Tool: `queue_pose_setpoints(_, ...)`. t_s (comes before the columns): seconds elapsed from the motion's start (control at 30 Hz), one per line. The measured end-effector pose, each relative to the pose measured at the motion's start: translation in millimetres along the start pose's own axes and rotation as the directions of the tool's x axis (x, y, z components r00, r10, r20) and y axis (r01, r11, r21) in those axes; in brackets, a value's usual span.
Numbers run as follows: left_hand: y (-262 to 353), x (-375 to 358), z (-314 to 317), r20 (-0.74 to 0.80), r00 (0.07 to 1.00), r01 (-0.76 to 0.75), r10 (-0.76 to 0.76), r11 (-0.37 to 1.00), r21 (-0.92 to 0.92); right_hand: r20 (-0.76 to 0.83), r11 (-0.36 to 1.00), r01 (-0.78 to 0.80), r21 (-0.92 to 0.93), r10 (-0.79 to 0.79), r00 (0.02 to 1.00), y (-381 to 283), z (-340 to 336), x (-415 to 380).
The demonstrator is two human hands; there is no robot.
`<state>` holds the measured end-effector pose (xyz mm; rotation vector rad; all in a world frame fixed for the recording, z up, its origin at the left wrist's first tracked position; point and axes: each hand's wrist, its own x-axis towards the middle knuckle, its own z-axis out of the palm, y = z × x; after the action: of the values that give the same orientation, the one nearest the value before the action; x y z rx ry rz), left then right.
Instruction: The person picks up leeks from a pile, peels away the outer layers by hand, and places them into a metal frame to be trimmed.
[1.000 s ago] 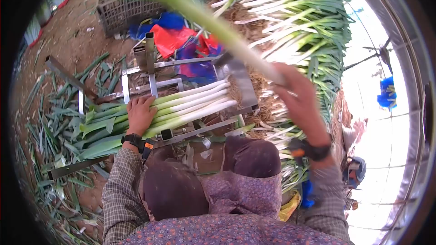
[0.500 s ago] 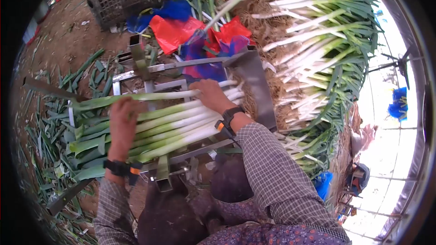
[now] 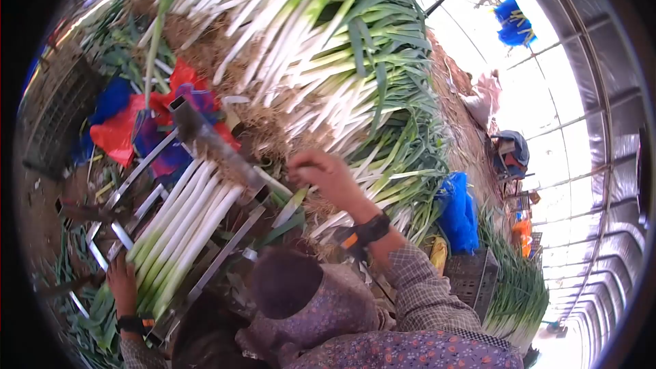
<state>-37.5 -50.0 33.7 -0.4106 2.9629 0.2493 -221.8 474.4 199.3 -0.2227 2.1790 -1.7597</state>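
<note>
Several leeks (image 3: 184,225) lie side by side on a metal frame (image 3: 225,249), their white root ends against a metal plate (image 3: 217,143). My left hand (image 3: 123,283) rests at the green side of these leeks, its fingers partly hidden. Over the near edge of the large leek pile (image 3: 294,48) is my right hand (image 3: 324,176), with its fingers curled; what they hold, if anything, cannot be made out.
A dark crate (image 3: 58,119) stands at the left beside red plastic (image 3: 116,133) and blue bags. Cut leaves (image 3: 89,314) litter the lower left. To the right are a blue bag (image 3: 458,212), another crate (image 3: 471,277) and more leeks (image 3: 523,301).
The view has turned to the right. My right hand has left the leeks on the frame and moved over to the pile. My left hand has stayed by the green parts.
</note>
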Motion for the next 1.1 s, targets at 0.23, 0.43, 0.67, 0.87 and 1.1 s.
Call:
queue_pose_setpoints(0.23,-48.2,0.5,26.7,0.115,0.992,-0.083,0.058,0.969,0.231,-0.519,0.745,-0.195,0.638,0.604,0.605,296.9,-207.2,-6.9)
queue_pose_setpoints(0.43,-24.0,5.3,-5.0,0.226,0.973,0.043,-0.043,0.999,0.009,-0.512,0.755,-0.067,0.653,0.504,0.695,387.8,-225.3,49.1)
queue_pose_setpoints(0.67,-51.9,8.0,8.9,0.141,0.99,-0.003,0.011,0.998,-0.055,-0.867,0.76,-0.622,0.189,0.427,0.258,352.8,-210.6,97.6)
queue_pose_setpoints(0.87,-42.5,3.6,-14.6,0.341,0.937,0.015,-0.072,0.986,0.166,-0.687,0.705,-0.431,0.564,0.689,0.228,337.3,-224.6,130.4)
queue_pose_setpoints(1.1,-41.5,4.7,-11.4,0.262,0.965,-0.027,0.02,0.999,0.023,-0.449,0.61,-0.495,0.619,0.792,0.414,371.1,-249.6,122.2)
